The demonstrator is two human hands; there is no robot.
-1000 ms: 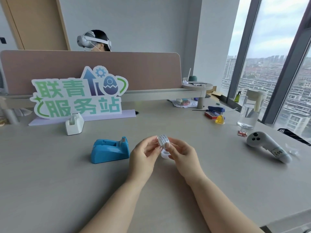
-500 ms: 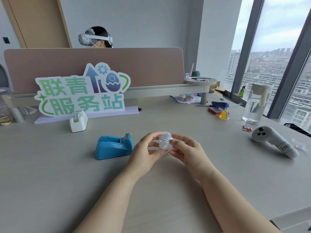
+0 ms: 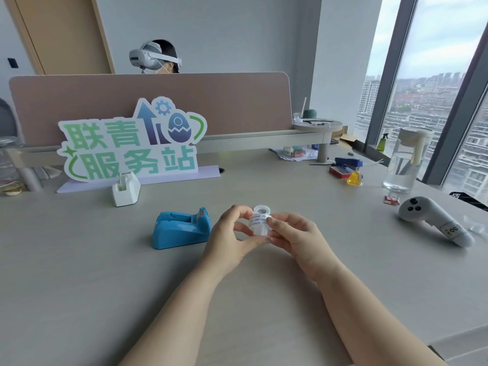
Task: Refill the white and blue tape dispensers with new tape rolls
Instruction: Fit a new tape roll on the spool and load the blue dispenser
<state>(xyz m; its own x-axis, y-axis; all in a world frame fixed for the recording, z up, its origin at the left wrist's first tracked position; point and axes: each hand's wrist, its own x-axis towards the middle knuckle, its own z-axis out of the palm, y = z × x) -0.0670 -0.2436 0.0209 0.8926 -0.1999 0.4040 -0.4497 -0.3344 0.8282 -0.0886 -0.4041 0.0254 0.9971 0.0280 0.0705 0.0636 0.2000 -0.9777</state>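
A small clear tape roll (image 3: 259, 220) with a printed wrapper is held just above the desk between both hands. My left hand (image 3: 232, 236) pinches its left side with thumb and fingers. My right hand (image 3: 293, 237) grips its right side. The blue tape dispenser (image 3: 181, 227) sits on the desk just left of my left hand, its cutter end pointing toward the hands. The white tape dispenser (image 3: 125, 189) stands farther back and left, in front of the sign.
A green and white sign (image 3: 132, 143) stands at the back with a brown divider (image 3: 158, 101) behind it and a person in a headset beyond. To the right lie a white controller (image 3: 433, 220), a water bottle (image 3: 404, 165), a stapler (image 3: 346, 163) and a yellow object (image 3: 353, 178).
The roll has been turned in my fingers, from a side-on view with a loose ring below it to upright with its open core facing up. The view has shifted slightly.
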